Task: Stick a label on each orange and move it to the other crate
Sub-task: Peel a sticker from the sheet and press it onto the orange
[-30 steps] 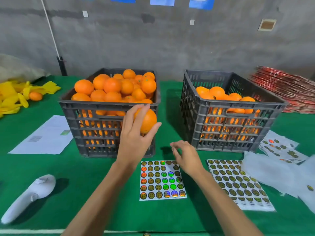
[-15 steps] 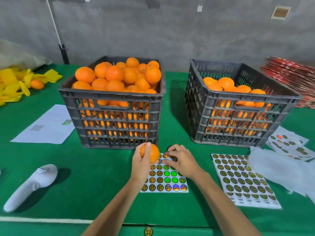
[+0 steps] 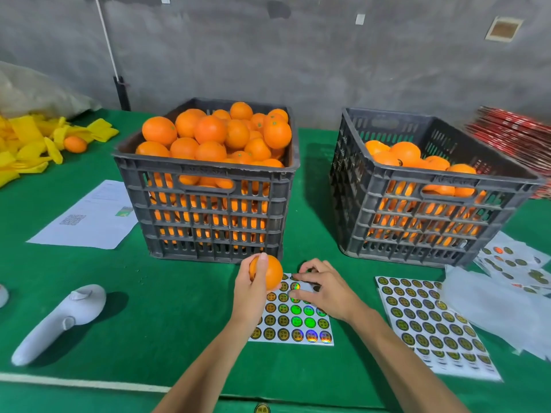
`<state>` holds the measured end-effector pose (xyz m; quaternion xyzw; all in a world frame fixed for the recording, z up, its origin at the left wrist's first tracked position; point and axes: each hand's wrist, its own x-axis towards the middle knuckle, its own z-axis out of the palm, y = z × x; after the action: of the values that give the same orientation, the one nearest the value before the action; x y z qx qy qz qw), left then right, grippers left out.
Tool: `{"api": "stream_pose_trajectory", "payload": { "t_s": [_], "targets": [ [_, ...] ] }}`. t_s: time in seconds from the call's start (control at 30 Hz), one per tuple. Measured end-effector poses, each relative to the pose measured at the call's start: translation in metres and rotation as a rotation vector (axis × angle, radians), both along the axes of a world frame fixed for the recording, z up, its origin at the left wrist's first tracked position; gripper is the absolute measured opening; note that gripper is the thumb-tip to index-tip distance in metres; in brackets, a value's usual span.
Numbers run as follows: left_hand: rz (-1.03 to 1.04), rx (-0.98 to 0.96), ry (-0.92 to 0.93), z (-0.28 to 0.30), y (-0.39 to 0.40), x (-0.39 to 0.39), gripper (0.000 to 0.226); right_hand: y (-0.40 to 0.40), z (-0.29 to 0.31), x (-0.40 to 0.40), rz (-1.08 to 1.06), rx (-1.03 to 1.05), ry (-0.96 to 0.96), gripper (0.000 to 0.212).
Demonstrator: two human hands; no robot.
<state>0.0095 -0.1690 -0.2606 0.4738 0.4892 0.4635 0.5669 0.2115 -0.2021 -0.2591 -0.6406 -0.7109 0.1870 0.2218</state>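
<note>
Left hand (image 3: 253, 296) grips orange (image 3: 269, 274); right hand (image 3: 326, 289) pinches at label sheet (image 3: 293, 318), writing unreadable.

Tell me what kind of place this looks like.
Probably a fruit packing or sorting room. Two grey plastic crates hold oranges, sticker sheets lie on a green-covered table, and the wall behind is bare concrete. The left hand holds one orange over the stickers.

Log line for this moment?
left hand: holds round orange | right hand: fingers curled on holographic sticker sheet | label: not yet applied
</note>
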Motion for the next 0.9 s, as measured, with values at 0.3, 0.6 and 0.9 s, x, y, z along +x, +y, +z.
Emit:
{"api": "stream_pose_trajectory", "payload": {
  "t_s": [0.3, 0.6, 0.9],
  "targets": [
    [0.015, 0.004, 0.006, -0.001, 0.0, 0.0, 0.043, -0.002, -0.003, -0.015, -0.177, -0.002, 0.299, 0.017],
    [-0.003, 0.005, 0.008, 0.001, -0.001, -0.001, 0.059, 0.005, 0.003, -0.024, -0.279, -0.07, 0.418, 0.021],
    [-0.004, 0.013, 0.008, 0.001, -0.003, -0.002, 0.046, 0.011, 0.007, -0.022, -0.297, -0.106, 0.336, 0.024]
  ]
}}
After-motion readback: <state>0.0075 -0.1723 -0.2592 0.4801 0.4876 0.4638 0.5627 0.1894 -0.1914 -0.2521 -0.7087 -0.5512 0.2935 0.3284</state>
